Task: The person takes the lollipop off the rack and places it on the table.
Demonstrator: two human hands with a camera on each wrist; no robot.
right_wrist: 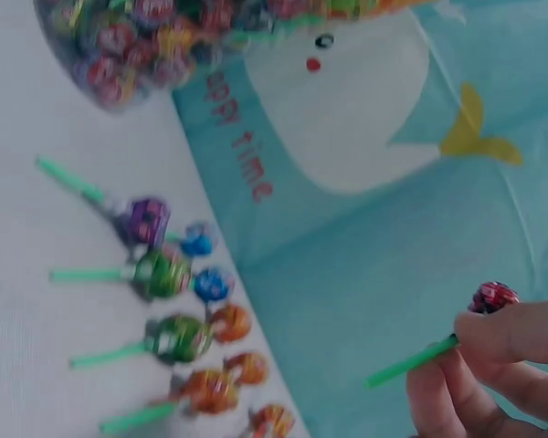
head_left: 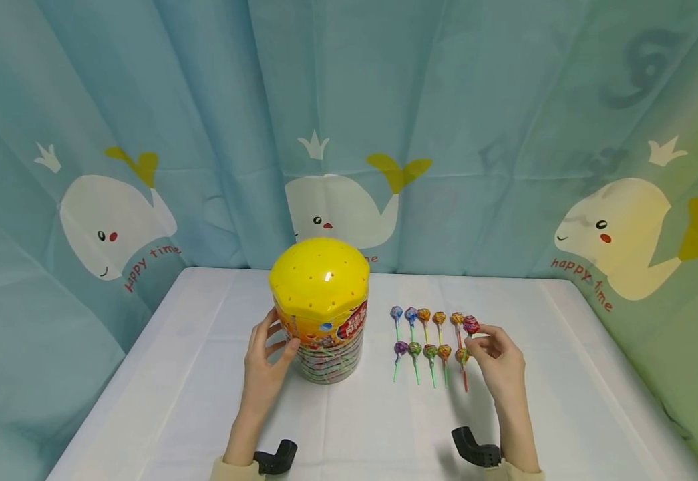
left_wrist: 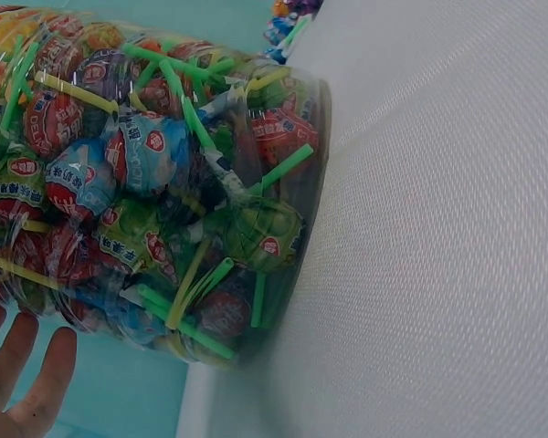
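Observation:
A tall clear jar [head_left: 332, 364] with a yellow domed lid [head_left: 320, 274] stands upright on the table. My left hand [head_left: 266, 371] holds its left side, thumb at the front and fingers round the side. Through the jar wall, wrapped lollipops [left_wrist: 151, 151] with green and yellow sticks show in the left wrist view. My right hand [head_left: 497, 364] pinches a red-wrapped lollipop [right_wrist: 495, 297] by its green stick, above the right end of two rows of lollipops. The front row includes a purple one [head_left: 401, 348] and green ones; blue lollipops [head_left: 411, 314] and orange ones lie behind.
A white cloth covers the table [head_left: 204, 347]. Behind it hangs a blue-green curtain [head_left: 475, 220] printed with whales. Black wrist mounts [head_left: 276, 457] sit on both forearms. The jar stands left of the lollipop rows.

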